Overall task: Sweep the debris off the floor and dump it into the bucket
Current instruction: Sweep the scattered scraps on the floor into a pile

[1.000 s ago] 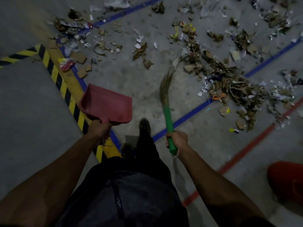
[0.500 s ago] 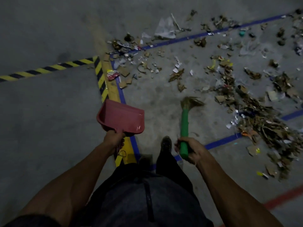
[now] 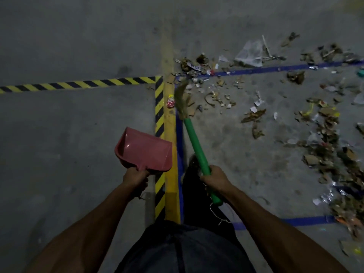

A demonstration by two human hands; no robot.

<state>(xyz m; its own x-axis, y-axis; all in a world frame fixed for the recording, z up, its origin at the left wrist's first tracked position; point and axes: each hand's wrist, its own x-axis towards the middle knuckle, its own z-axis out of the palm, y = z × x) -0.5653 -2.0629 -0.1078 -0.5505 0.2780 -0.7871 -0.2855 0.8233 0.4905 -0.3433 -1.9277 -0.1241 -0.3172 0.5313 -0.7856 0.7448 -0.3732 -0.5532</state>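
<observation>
Grey concrete floor (image 3: 78, 46) fills the dim view, marked with tape lines. Debris (image 3: 325, 134) of cardboard scraps, paper bits and plastic film lies scattered across the floor to the right of the yellow line (image 3: 170, 146), thickest far from it and thinner close to it, where small pieces gather around the corner of the blue tape (image 3: 275, 68). The broom (image 3: 192, 134) slants across that same area: its green handle runs from the right hand (image 3: 213, 179) up toward the yellow line, and its straw bristles reach the scraps just beside the line, near a small red wrapper (image 3: 170, 101) lying on it. The right hand is clenched around the lower part of the handle, with the handle's end and a white cord sticking out below the fist. Left of the yellow line, the left hand (image 3: 136, 179) grips the stub handle of a red dustpan (image 3: 144, 149), holding it above the floor with its open mouth facing away from the person. Black-and-yellow hazard tape (image 3: 78, 84) runs beside the yellow line and branches off leftward. One dark shoe (image 3: 192, 164) stands just right of the line, under the broom handle.
</observation>
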